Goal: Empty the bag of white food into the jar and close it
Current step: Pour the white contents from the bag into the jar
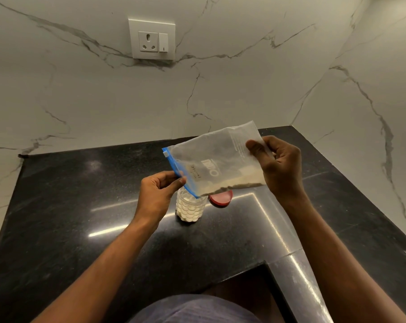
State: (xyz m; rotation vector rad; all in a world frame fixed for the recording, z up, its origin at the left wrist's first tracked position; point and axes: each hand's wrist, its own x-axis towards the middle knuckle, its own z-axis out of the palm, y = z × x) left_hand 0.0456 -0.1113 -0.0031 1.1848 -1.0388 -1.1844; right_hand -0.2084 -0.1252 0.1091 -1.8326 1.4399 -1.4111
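Hands tilt the zip bag (217,159) at frame centre: left hand (158,194) pinches its blue mouth over the open jar (190,209), right hand (279,166) grips the raised bottom; red lid (221,198) waits beside.

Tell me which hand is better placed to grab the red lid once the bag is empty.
Probably the right hand: the red lid lies right of the jar, beneath it. The left hand is across the jar.

On the clear plastic bag (214,159), between the two grips, a large printed logo is seen sideways; its letters cannot be made out with certainty. Beside it, nearer the left grip, a small handwritten label is seen, too small to be read.
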